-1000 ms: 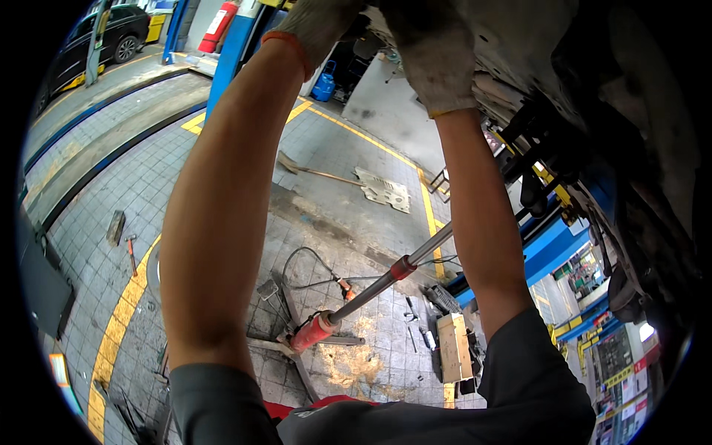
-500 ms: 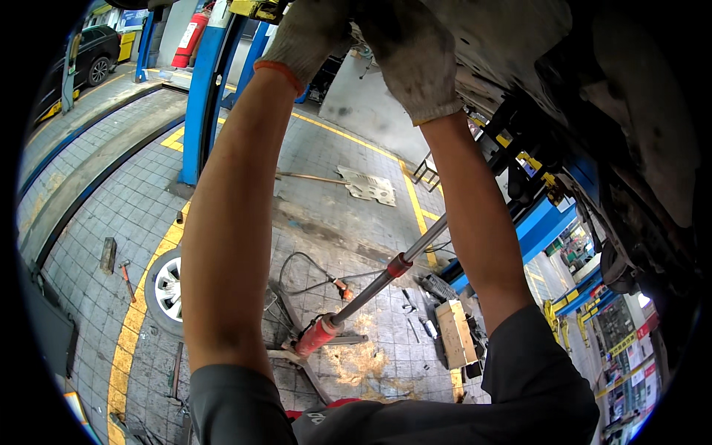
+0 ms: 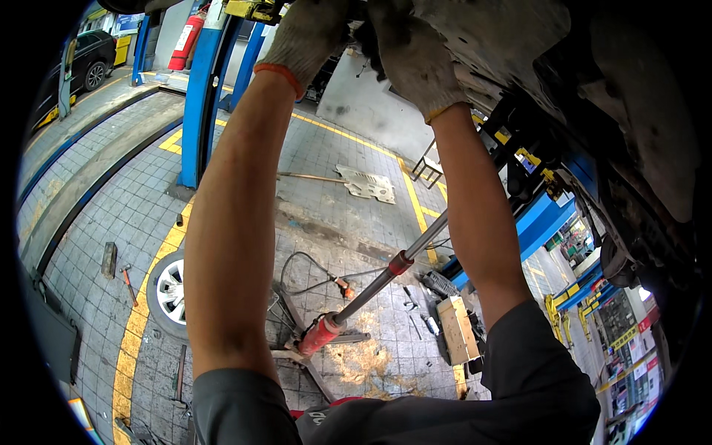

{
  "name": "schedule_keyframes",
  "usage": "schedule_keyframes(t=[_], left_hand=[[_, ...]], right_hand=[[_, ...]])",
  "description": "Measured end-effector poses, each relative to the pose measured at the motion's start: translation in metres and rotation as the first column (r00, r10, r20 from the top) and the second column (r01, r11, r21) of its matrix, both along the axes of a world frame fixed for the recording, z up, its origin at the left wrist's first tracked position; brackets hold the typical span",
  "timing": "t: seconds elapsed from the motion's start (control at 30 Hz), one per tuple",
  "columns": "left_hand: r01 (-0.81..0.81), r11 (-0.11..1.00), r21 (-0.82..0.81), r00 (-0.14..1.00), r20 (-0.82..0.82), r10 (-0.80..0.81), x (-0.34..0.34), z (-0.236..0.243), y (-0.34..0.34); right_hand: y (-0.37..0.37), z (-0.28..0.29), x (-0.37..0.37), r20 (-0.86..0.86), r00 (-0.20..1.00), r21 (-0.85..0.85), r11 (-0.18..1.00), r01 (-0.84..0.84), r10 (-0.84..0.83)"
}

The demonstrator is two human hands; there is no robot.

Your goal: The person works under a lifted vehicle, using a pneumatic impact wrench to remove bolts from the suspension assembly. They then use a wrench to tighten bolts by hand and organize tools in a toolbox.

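Note:
My left hand [image 3: 306, 37] and my right hand [image 3: 417, 65], both in knitted work gloves, are raised at the top of the view against the underside of a raised vehicle [image 3: 504, 41]. Their fingers reach up among dark parts; whether they grip anything is hidden. My left glove has an orange cuff and sits left of the right one, which is darkly stained. Below and between my forearms, a tall telescopic jack [image 3: 372, 289] with a red base stands at a slant, its upper end hidden behind my right forearm.
A blue lift post [image 3: 198, 104] stands left, with a red fire extinguisher [image 3: 184, 43] and dark car [image 3: 87, 67] beyond. The floor holds a wheel [image 3: 165, 297], hammer [image 3: 128, 285], coiled hose [image 3: 300, 259], wooden box [image 3: 457, 330] and perforated panel [image 3: 371, 184]. Blue lift beams [image 3: 538, 230] run right.
Compared with a second ago, the view has tilted slightly, bringing the wheel on the floor into sight. My right glove has shifted a little, and both hands remain raised against the underside.

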State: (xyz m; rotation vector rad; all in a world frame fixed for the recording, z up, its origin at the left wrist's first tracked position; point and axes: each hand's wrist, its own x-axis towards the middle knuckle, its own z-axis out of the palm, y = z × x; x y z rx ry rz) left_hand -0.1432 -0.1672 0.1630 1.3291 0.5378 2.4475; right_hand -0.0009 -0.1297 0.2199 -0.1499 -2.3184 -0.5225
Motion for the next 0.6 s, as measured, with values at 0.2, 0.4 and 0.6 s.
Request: schedule_keyframes(t=[0.2,0.4,0.6], left_hand=[[-0.156,0.986,-0.067,0.986,-0.067,0.151,-0.002,-0.001,-0.005],[0.016,0.994,-0.110,0.999,0.044,-0.011,-0.016,0.000,0.002],[-0.188,0.979,0.079,0.980,-0.054,0.192,-0.032,-0.053,0.018]], right_hand=[[0.018,-0.014,0.000,-0.012,0.991,0.295,0.947,-0.124,0.133],[-0.017,-0.033,0.047,0.009,0.999,-0.068,0.997,0.038,-0.038],[-0.041,-0.097,0.132,0.024,0.999,-0.505,0.863,-0.015,0.032]])
